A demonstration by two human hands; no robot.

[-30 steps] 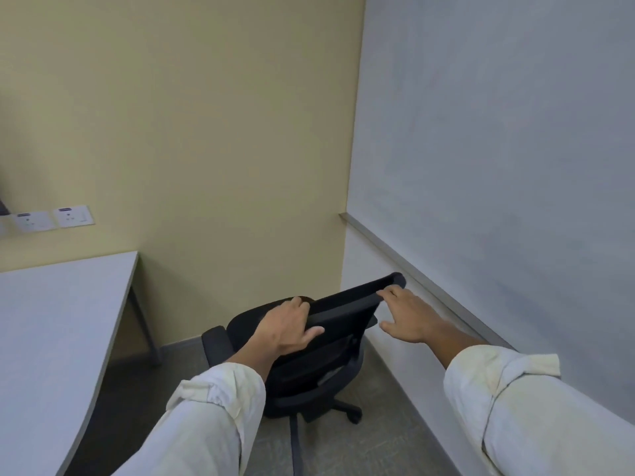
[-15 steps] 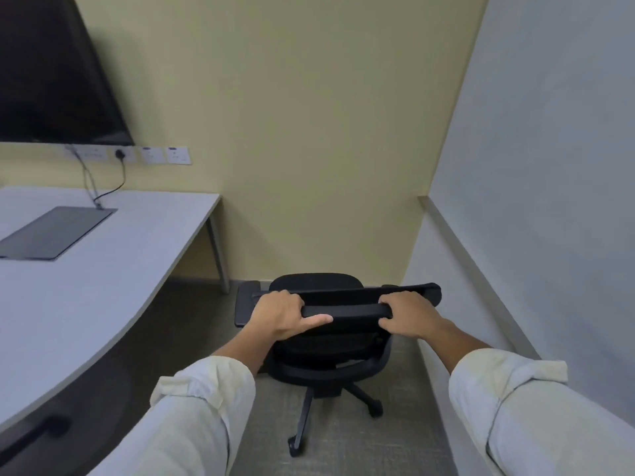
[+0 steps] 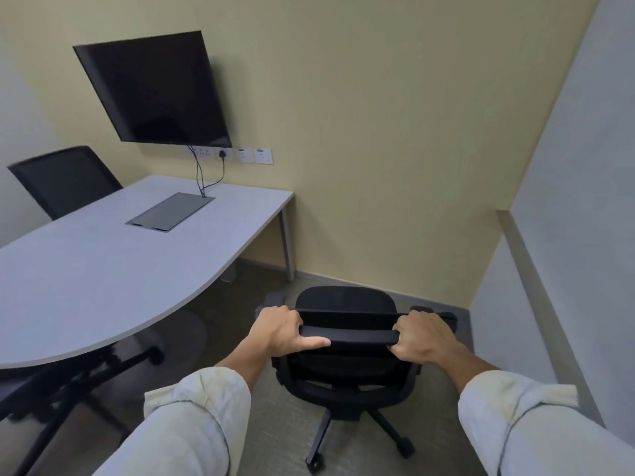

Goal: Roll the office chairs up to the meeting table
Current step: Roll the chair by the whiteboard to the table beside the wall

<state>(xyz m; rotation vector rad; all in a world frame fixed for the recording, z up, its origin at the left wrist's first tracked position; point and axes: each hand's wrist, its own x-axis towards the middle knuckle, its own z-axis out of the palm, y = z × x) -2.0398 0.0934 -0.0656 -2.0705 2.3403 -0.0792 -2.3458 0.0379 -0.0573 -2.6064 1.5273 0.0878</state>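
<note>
— Both hands make the grip: the left hand (image 3: 278,329) and the right hand (image 3: 421,336) are each wrapped over the top bar of the office chair (image 3: 347,341), fingers curled round the far side, left thumb lying flat along the bar's near face.

— Why hold it up there and not by the arms?

— My guess is leverage. The top of the backrest is the highest part within reach, and two hands set apart near its two ends let the person steer as well as push, so the wheels don't wander.

— Where does the chair stand?

— On the carpet, in the corner between the yellow wall (image 3: 395,132) and the grey partition (image 3: 584,201), off the right end of the tabletop (image 3: 103,262). It is near that curved edge but not touching it, and not tucked in.

— Which way does it face?

— Away from the person, the seat toward the yellow wall. The backrest bar runs left to right across the view, roughly parallel to that wall. So the seat points past the tabletop's end, not at it.

— Then it needs turning?

— I'd judge so: swung to the left until the seat faces the curved edge, then rolled in. Another chair (image 3: 65,180) already sits at the far side, and a dark wheeled base (image 3: 68,383), probably a third chair's, shows under the near edge at lower left.
</note>
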